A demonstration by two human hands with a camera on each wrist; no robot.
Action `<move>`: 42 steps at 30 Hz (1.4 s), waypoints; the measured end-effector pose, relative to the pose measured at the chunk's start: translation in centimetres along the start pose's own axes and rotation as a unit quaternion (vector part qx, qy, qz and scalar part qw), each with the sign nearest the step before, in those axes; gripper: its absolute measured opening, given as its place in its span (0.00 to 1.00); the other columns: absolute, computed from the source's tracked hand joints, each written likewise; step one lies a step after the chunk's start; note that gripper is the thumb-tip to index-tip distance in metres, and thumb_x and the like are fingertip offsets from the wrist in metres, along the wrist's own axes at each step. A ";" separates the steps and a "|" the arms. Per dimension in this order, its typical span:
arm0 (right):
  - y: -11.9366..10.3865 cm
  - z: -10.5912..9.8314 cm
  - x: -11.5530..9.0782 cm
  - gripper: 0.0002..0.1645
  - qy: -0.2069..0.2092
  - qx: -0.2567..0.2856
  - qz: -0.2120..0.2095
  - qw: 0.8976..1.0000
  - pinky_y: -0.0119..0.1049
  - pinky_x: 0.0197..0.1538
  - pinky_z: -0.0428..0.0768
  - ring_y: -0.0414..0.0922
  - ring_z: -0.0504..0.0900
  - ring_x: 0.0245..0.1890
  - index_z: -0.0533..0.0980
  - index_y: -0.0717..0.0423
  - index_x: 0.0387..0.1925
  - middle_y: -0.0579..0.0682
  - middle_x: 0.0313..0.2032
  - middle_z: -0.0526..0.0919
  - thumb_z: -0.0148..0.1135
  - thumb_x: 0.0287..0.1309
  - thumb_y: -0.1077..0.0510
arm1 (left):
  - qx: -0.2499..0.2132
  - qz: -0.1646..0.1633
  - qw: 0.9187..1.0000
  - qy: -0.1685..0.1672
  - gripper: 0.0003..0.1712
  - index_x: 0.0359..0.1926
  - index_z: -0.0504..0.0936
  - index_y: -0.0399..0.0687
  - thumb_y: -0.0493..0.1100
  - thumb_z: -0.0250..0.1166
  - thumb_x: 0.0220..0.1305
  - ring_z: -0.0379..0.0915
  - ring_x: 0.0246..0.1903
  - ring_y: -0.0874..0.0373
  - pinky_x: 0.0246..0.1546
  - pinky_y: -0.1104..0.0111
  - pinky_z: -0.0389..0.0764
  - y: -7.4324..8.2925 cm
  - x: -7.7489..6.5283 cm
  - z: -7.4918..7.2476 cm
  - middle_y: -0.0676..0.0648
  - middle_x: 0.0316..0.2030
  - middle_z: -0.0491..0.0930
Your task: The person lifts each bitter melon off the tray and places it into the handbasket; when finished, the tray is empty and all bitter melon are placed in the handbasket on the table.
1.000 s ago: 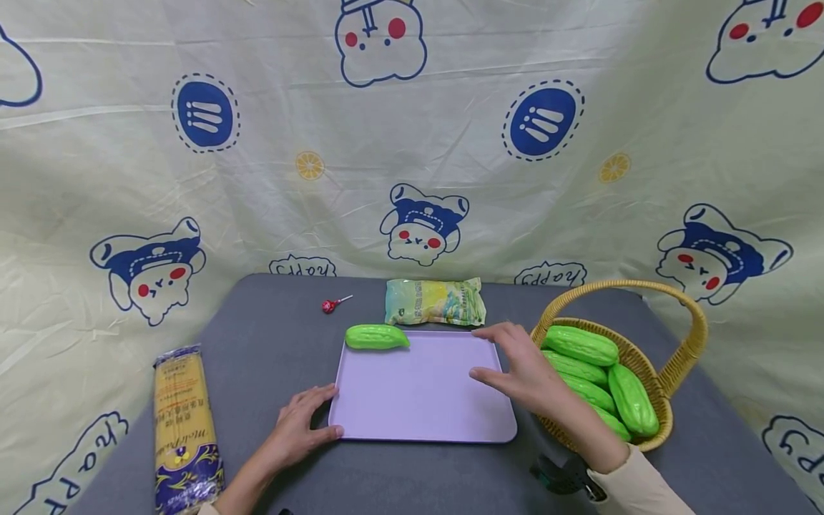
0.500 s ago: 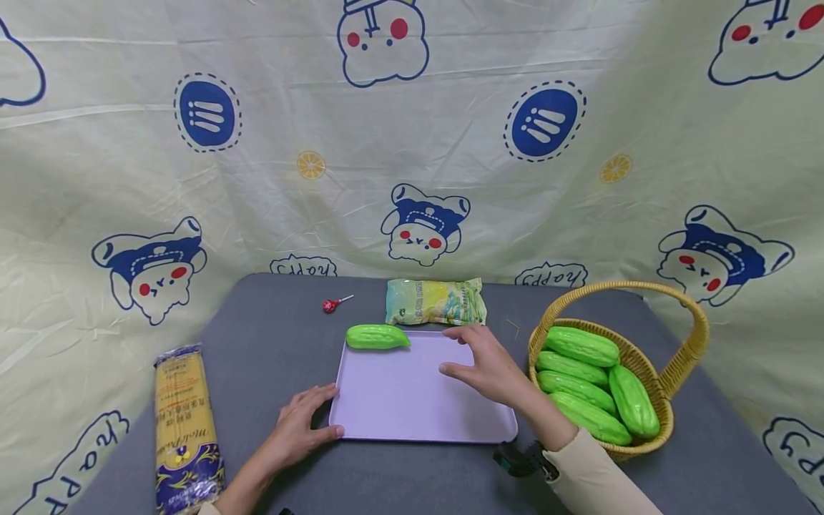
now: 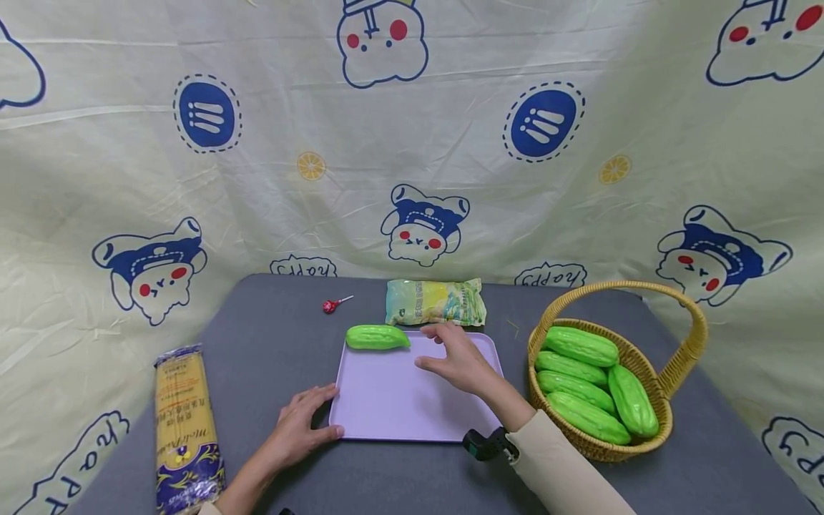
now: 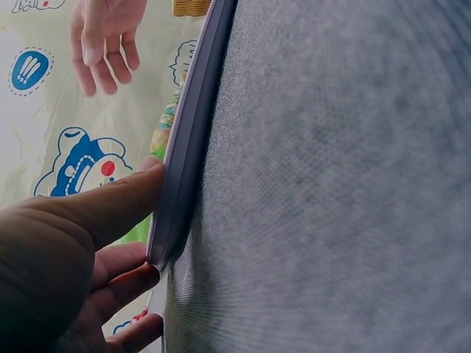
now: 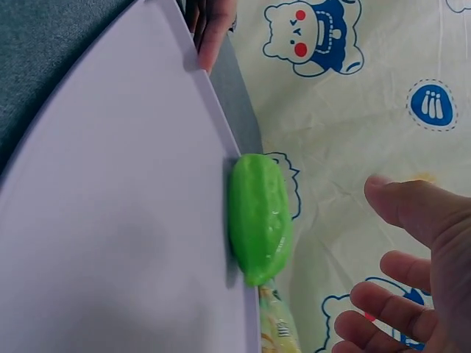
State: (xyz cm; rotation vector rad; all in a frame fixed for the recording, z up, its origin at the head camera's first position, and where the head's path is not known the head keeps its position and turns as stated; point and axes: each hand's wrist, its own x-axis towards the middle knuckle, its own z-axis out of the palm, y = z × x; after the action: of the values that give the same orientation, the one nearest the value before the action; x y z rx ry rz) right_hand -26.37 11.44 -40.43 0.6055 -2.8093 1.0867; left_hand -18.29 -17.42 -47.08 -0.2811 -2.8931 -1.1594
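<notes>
A pale purple tray (image 3: 393, 400) lies on the grey table, with one green ridged bitter melon (image 3: 377, 337) along its far left edge. My left hand (image 3: 299, 427) rests at the tray's left side, its thumb and fingertips touching the rim (image 4: 184, 154). Over the tray's far right part hovers my right hand (image 3: 462, 363), fingers spread apart from the thumb and nothing between them. In the right wrist view this hand (image 5: 412, 272) is to the right of the melon (image 5: 259, 217), with a gap between. Several more bitter melons (image 3: 582, 347) fill a wicker basket on the right.
The basket (image 3: 664, 411) has a tall arched handle beside the tray. Behind the tray lies a green-yellow packet (image 3: 436, 302), and a red lollipop (image 3: 330, 306) is to its left. A long yellow pasta bag (image 3: 187, 422) lies at the left. A printed curtain (image 3: 290, 214) hangs behind the table.
My right hand has moved left from beside the basket, across the tray toward the bitter melon lying there. My left hand, the tray and that melon have stayed put.
</notes>
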 end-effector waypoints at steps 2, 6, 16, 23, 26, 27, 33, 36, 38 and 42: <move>0.1 0.5 0.5 0.32 0.003 0.004 -0.001 1.000 0.47 0.51 0.74 0.50 0.75 0.51 0.73 0.57 0.56 0.54 0.50 0.77 0.70 0.50 0.51 | 0.000 0.000 1.000 -0.001 0.39 0.60 0.74 0.45 0.51 0.73 0.46 0.59 0.66 0.41 0.58 0.41 0.56 0.0 0.0 0.0 0.44 0.63 0.72; 0.2 1.4 1.4 0.31 0.005 0.004 -0.001 1.000 0.47 0.51 0.74 0.51 0.75 0.51 0.73 0.58 0.55 0.55 0.50 0.78 0.70 0.49 0.52 | 0.000 0.000 1.000 -0.001 0.39 0.60 0.73 0.45 0.50 0.73 0.47 0.59 0.66 0.41 0.58 0.41 0.56 0.1 0.0 -0.1 0.44 0.63 0.72; 0.6 3.3 3.7 0.31 -0.020 0.008 0.013 1.000 0.49 0.54 0.74 0.53 0.75 0.53 0.73 0.58 0.55 0.57 0.53 0.77 0.69 0.51 0.50 | -0.002 0.000 1.000 0.000 0.39 0.60 0.73 0.45 0.50 0.73 0.47 0.59 0.66 0.40 0.58 0.40 0.56 0.0 0.0 -0.1 0.44 0.63 0.72; 1.4 4.8 4.6 0.31 -0.025 0.017 0.024 0.999 0.48 0.53 0.73 0.53 0.74 0.53 0.72 0.58 0.55 0.57 0.52 0.78 0.68 0.51 0.49 | -0.001 0.002 1.000 0.001 0.39 0.60 0.74 0.45 0.50 0.74 0.46 0.59 0.65 0.40 0.59 0.40 0.55 -0.1 0.0 0.1 0.44 0.62 0.72; 1.6 5.1 4.8 0.32 -0.021 0.014 0.027 0.999 0.50 0.55 0.72 0.53 0.73 0.54 0.72 0.58 0.56 0.56 0.53 0.77 0.68 0.51 0.49 | 0.001 0.003 1.000 0.003 0.38 0.60 0.74 0.45 0.50 0.74 0.46 0.59 0.65 0.40 0.59 0.41 0.56 -0.1 0.0 0.1 0.44 0.62 0.72; 1.6 5.2 5.0 0.33 -0.021 0.014 0.029 0.999 0.50 0.55 0.72 0.54 0.72 0.55 0.72 0.58 0.57 0.57 0.53 0.77 0.68 0.52 0.49 | 0.001 0.003 1.000 0.003 0.38 0.60 0.74 0.45 0.50 0.74 0.46 0.59 0.65 0.41 0.59 0.41 0.56 -0.1 0.0 0.1 0.44 0.62 0.72; 2.0 5.4 5.9 0.36 -0.039 0.007 0.037 0.999 0.50 0.60 0.70 0.55 0.70 0.60 0.69 0.59 0.61 0.57 0.59 0.74 0.67 0.53 0.48 | -0.003 -0.002 1.000 0.001 0.39 0.60 0.74 0.45 0.50 0.74 0.46 0.59 0.66 0.41 0.59 0.41 0.55 -0.1 0.0 0.0 0.44 0.63 0.72; 2.1 5.5 6.4 0.38 -0.052 0.009 0.036 0.998 0.50 0.64 0.67 0.55 0.68 0.63 0.67 0.62 0.62 0.58 0.61 0.72 0.66 0.54 0.49 | -0.001 -0.002 1.000 0.002 0.38 0.60 0.74 0.46 0.50 0.74 0.46 0.59 0.66 0.41 0.59 0.41 0.56 -0.1 0.0 0.1 0.44 0.62 0.72; 2.2 5.6 6.6 0.38 -0.059 0.009 0.033 0.998 0.49 0.66 0.65 0.55 0.68 0.64 0.67 0.63 0.62 0.59 0.62 0.71 0.66 0.54 0.49 | 0.002 0.001 1.000 0.004 0.38 0.60 0.74 0.45 0.50 0.74 0.46 0.59 0.66 0.41 0.59 0.41 0.56 -0.2 0.0 0.1 0.44 0.62 0.72; 2.3 5.6 7.1 0.40 -0.072 -0.001 0.028 0.997 0.48 0.66 0.65 0.55 0.68 0.65 0.66 0.63 0.63 0.59 0.63 0.71 0.66 0.54 0.48 | 0.003 0.005 1.000 0.007 0.38 0.60 0.74 0.45 0.50 0.74 0.46 0.59 0.65 0.41 0.58 0.42 0.56 -0.2 0.0 0.1 0.44 0.62 0.73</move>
State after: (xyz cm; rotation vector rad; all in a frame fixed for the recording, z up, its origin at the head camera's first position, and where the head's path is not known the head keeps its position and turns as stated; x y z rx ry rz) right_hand -33.33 6.88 -44.66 0.6317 -2.9666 1.0918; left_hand -18.35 -17.44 -47.30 -0.2847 -2.8796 -1.1472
